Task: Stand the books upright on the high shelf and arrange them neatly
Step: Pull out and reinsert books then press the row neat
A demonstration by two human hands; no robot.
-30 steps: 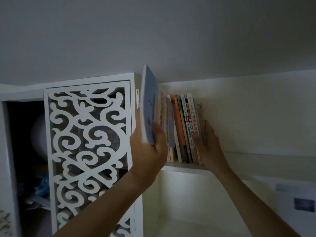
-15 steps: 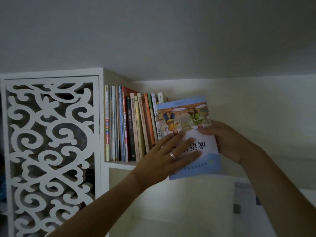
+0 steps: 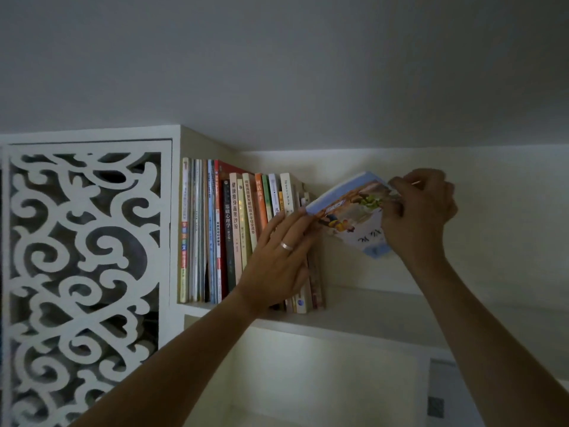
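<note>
In the head view, a row of upright paperback books (image 3: 246,238) stands on the pale cream high shelf (image 3: 385,306), packed against the shelf's left wall. Their spines show cream, blue, red, dark, orange and green bands, some with printed characters. The books at the right end of the row lean a little, with their tops tipped to the left.

The left hand (image 3: 281,257), wearing a plain silver ring (image 3: 286,245) on one finger, reaches up from the lower left. Its fingers are straight and spread flat against the right end of the row, with the fingertips touching the near corner of a light-blue illustrated paperback book (image 3: 354,215). It curls round nothing.

The light-blue illustrated paperback book is held in the air just to the right of the row, above the shelf board and close to the cream back wall. It is tilted, its upper edge slanting up to the right, and its cover faces the camera with a colourful cartoon picture and some large characters below it. Its left corner meets the top of the last standing books.

The right hand (image 3: 418,211) comes up from the lower right and pinches the book's upper right corner, fingers curled over the edge; the hand covers the right part of the cover.

To the left of the shelf stands a white cabinet door with carved scrollwork openings (image 3: 86,272), dark behind the cut-outs. A plain grey ceiling (image 3: 277,63) fills the upper part of the view.
</note>
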